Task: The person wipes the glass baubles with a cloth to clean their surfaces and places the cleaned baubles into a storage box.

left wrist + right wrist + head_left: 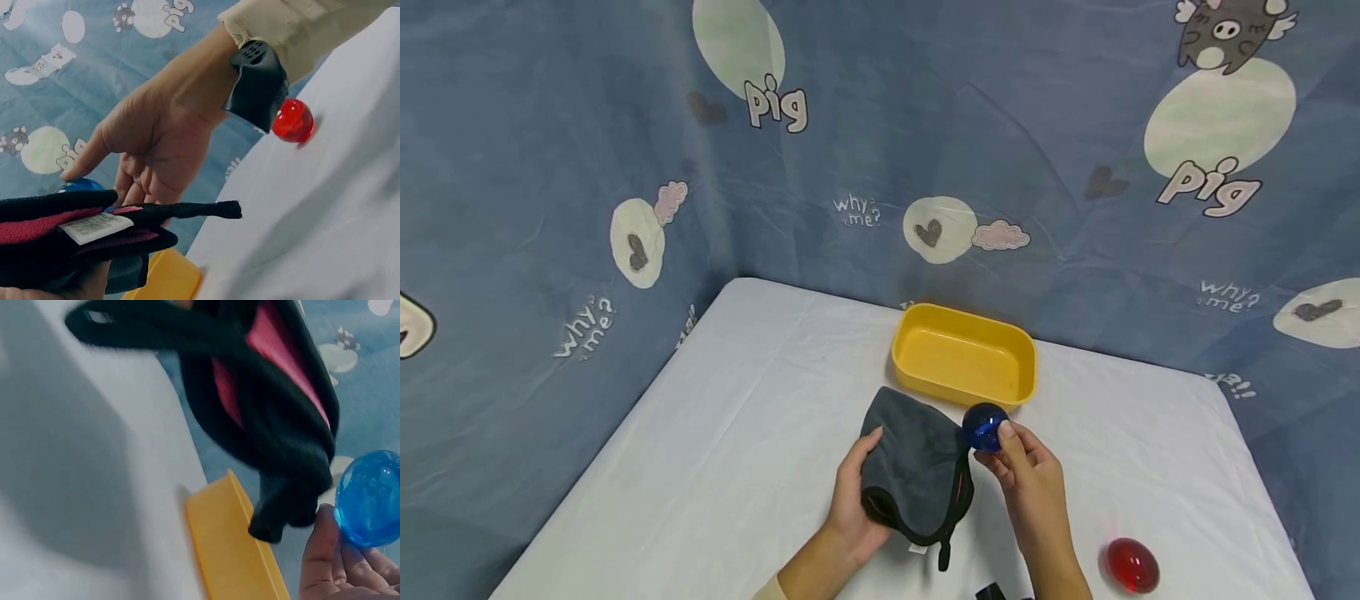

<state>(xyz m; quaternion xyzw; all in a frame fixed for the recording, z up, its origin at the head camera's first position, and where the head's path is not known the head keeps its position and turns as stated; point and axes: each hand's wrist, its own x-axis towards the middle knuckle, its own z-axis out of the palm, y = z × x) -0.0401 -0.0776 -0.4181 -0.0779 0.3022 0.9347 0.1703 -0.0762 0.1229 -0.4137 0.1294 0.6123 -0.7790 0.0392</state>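
Note:
My left hand [853, 504] grips a folded dark grey cloth [916, 467] by its left side, the thumb lying on top. The cloth has black edging, a hanging loop, a white label [97, 227] and a pink inner side [287, 356]. Between the thumb and fingers of my right hand [1032, 487] is a clear blue ball [983, 427], held up at the cloth's right corner. In the right wrist view the blue ball [372, 499] sits at the fingertips, beside the cloth's edge. Part of the left hand is hidden under the cloth.
A yellow rectangular tub [958, 354] stands just beyond the cloth, near the table's back edge. On the white tabletop [715, 467], right of my right forearm, lies a clear red ball [1132, 565]. Blue printed fabric [820, 167] hangs behind and to the left.

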